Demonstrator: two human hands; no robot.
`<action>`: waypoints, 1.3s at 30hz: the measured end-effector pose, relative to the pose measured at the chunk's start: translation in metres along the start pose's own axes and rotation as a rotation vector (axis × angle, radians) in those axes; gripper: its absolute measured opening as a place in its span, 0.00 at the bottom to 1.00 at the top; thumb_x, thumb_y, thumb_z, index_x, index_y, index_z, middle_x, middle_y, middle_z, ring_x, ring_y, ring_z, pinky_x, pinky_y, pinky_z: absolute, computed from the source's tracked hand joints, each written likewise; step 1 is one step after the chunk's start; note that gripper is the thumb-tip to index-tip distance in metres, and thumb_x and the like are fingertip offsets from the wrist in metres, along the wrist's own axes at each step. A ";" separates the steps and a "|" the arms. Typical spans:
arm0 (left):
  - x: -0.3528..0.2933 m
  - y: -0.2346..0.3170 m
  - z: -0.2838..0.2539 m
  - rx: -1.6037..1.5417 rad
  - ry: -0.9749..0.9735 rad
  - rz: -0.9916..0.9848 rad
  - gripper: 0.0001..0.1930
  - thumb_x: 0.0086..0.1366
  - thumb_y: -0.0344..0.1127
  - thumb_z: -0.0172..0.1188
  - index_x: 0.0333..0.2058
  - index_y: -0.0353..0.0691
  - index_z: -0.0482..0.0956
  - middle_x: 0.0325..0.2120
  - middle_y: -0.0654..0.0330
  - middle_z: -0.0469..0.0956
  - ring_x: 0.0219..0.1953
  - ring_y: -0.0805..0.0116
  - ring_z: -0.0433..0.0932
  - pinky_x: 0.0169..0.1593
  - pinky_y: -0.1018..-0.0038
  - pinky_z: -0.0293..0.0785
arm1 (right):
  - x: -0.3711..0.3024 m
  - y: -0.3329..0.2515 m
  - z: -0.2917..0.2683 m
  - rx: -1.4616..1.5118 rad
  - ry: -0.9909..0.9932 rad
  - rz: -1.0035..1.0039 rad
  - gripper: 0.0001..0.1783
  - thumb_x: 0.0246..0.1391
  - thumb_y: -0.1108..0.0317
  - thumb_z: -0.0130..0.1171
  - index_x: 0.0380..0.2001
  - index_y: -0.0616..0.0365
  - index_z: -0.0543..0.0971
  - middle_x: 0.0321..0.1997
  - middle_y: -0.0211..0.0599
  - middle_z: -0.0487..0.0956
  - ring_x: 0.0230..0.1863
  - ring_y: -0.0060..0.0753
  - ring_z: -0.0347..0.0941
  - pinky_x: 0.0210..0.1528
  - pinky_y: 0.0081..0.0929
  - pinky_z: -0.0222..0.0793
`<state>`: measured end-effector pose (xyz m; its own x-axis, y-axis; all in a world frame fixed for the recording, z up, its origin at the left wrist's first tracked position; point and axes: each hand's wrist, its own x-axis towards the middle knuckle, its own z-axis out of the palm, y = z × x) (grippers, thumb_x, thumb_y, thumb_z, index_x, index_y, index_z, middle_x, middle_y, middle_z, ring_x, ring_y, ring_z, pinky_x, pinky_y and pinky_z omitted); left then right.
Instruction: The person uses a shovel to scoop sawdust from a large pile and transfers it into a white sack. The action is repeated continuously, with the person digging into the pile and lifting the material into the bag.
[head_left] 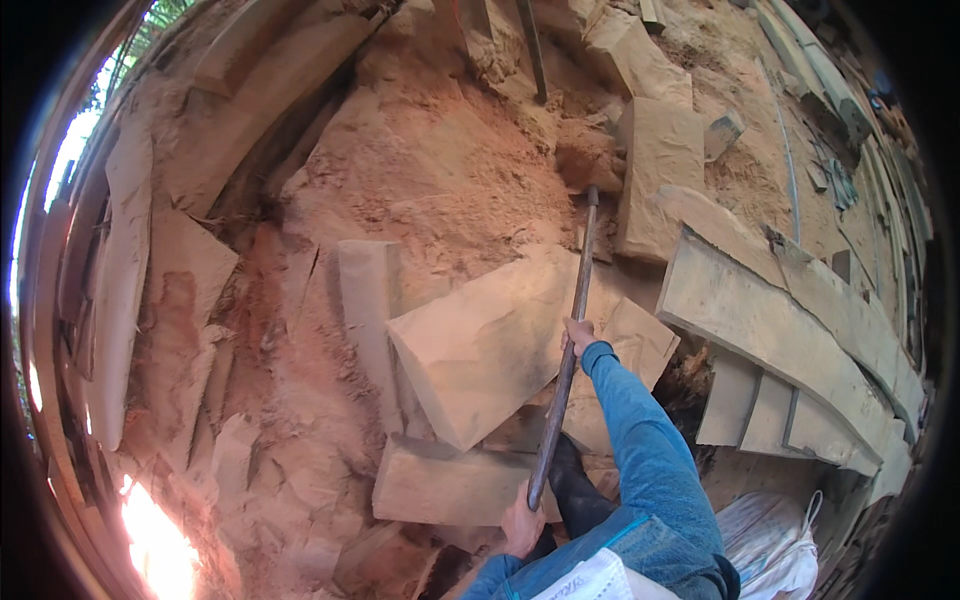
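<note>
My right hand point(577, 338) is wrapped around the middle of a long wooden handle, its blue sleeve reaching in from below. Close to my body, my left hand point(522, 525) grips the handle's near end. The handle belongs to what looks like a shovel point(572, 370), slanting away from me. Its far end has a reddish-brown, dust-covered head point(590, 160), which rests against the sawdust pile point(440, 180) beside a wooden slab point(655, 170); the exact shape of the blade is hard to make out. Beneath the handle lies a broad, pale wood block point(485, 340).
Dusty offcuts lie around my feet, among them a thick block point(450, 480). Long boards point(770, 330) are stacked at the right. A white sack point(770, 545) stands at lower right. More slabs point(125, 280) lean at left. A dark bar point(533, 50) sticks out at the top.
</note>
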<state>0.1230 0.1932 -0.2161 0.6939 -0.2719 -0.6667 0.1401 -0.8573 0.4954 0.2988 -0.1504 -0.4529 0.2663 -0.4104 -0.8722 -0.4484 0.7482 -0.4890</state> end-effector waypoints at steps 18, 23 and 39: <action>-0.167 -0.090 -0.086 0.073 0.421 0.173 0.22 0.56 0.36 0.63 0.51 0.54 0.76 0.24 0.51 0.80 0.29 0.45 0.80 0.33 0.55 0.75 | -0.234 0.035 0.070 0.202 -0.420 -0.073 0.11 0.61 0.62 0.55 0.31 0.53 0.66 0.20 0.30 0.66 0.16 0.28 0.64 0.19 0.33 0.66; -0.203 -0.097 -0.129 0.078 0.604 0.345 0.22 0.53 0.32 0.63 0.49 0.52 0.79 0.23 0.51 0.79 0.27 0.47 0.80 0.31 0.58 0.75 | -0.324 0.005 0.077 0.313 -0.446 -0.137 0.12 0.60 0.62 0.57 0.31 0.53 0.66 0.20 0.31 0.66 0.16 0.28 0.65 0.19 0.34 0.66; -0.222 -0.063 -0.253 0.165 0.460 0.906 0.19 0.53 0.28 0.68 0.47 0.40 0.82 0.27 0.48 0.81 0.31 0.56 0.84 0.37 0.68 0.76 | -0.494 -0.038 -0.066 0.817 -0.282 -0.487 0.11 0.60 0.64 0.58 0.28 0.54 0.67 0.20 0.31 0.67 0.18 0.30 0.67 0.21 0.37 0.68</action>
<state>0.1385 0.4182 0.0417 0.6989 -0.6823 0.2145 -0.6453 -0.4720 0.6007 0.1283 -0.0105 -0.0043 0.5060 -0.7090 -0.4912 0.4616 0.7037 -0.5401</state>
